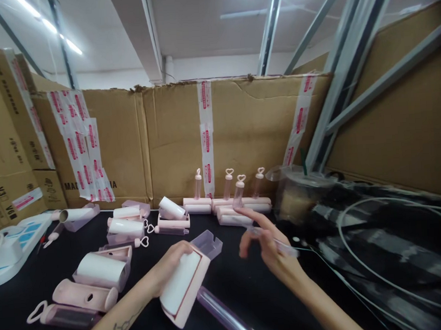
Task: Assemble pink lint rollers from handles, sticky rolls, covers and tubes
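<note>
At the far left, a white power strip (18,249) lies on the black table (146,329). Next to it come loose roller parts: a white roll (102,269) resting in pink and lilac pieces, a pink cover (79,294) with a dark hole and, just in front, a clear purplish handle (69,316) ending in a heart loop. The left hand (174,267) grips a tilted pink case (201,283) over the table's middle, its thumb side at the upper end and the other fingers mostly hidden; another white roll (181,282) sits inside the case. A lilac cover (207,244) shows just beyond the case, and a clear tube (227,314) slants away below it. Farther back, rollers (233,218) with upright heart-topped handles stand near the cardboard wall (174,138). The right hand (272,246) is blurred, its index finger stretched out and its thumb bent apart; a clear lilac piece (288,249) crosses it, but I cannot tell whether the remaining fingers close on that piece. Beyond stands a cup (295,198) with a green straw (303,161), then dark plastic (415,240) at the far right.
</note>
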Demonstrator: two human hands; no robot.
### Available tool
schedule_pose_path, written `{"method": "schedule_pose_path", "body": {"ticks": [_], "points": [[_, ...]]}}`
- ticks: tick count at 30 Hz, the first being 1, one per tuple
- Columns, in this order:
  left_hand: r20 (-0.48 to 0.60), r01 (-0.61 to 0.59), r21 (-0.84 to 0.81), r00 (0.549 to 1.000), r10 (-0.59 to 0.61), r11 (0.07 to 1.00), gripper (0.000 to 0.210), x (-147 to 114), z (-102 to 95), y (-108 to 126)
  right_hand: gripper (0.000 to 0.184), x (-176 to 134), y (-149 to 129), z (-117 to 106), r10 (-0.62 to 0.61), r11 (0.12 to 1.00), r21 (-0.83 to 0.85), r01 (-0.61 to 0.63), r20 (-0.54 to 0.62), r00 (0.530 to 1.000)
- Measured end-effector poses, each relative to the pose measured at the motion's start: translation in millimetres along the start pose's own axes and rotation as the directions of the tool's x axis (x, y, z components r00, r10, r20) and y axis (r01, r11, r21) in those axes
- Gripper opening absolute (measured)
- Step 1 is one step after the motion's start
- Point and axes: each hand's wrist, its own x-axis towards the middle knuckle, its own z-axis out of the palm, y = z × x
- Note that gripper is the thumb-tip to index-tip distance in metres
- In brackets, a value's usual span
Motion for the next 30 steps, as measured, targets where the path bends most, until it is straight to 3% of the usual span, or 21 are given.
{"method": "schedule_pose_path", "body": {"ticks": [2,4,9,16,20,26,30], "points": [[-0.023,-0.087,0.081,0.996,0.089,0.993,0.022,1,1.9,-1,0.049,-8,-11,2,0.013,0.98,0.198,-0.029,0.084,0.996],[-0.04,-0.152,0.126,0.987,0.158,0.98,0.02,1,3.0,0,0.044,-15,-21,9,-0.076,0.972,0.232,0.028,0.199,0.977],[-0.054,-0.215,0.221,0.971,0.232,0.951,0.02,2,2.3,0,0.035,-18,-33,21,-0.312,0.947,0.016,0.32,0.272,0.91],[-0.061,-0.251,0.33,0.956,0.286,0.91,0.02,4,1.4,-6,0.017,-21,-42,34,-0.388,0.752,-0.352,0.557,0.447,0.806],[-0.052,-0.262,0.362,0.953,0.3,0.895,0.023,1,4.2,-6,0.013,-25,-48,40,-0.376,0.683,-0.425,0.594,0.493,0.785],[-0.013,-0.257,0.478,0.954,0.299,0.84,0.019,-7,10.2,-2,0.016,-23,-57,26,-0.343,0.749,-0.333,0.573,0.544,0.766],[-0.023,-0.247,0.533,0.952,0.306,0.809,0.018,-11,12.8,2,0.015,-26,-57,30,-0.312,0.719,-0.408,0.563,0.535,0.785]]}}
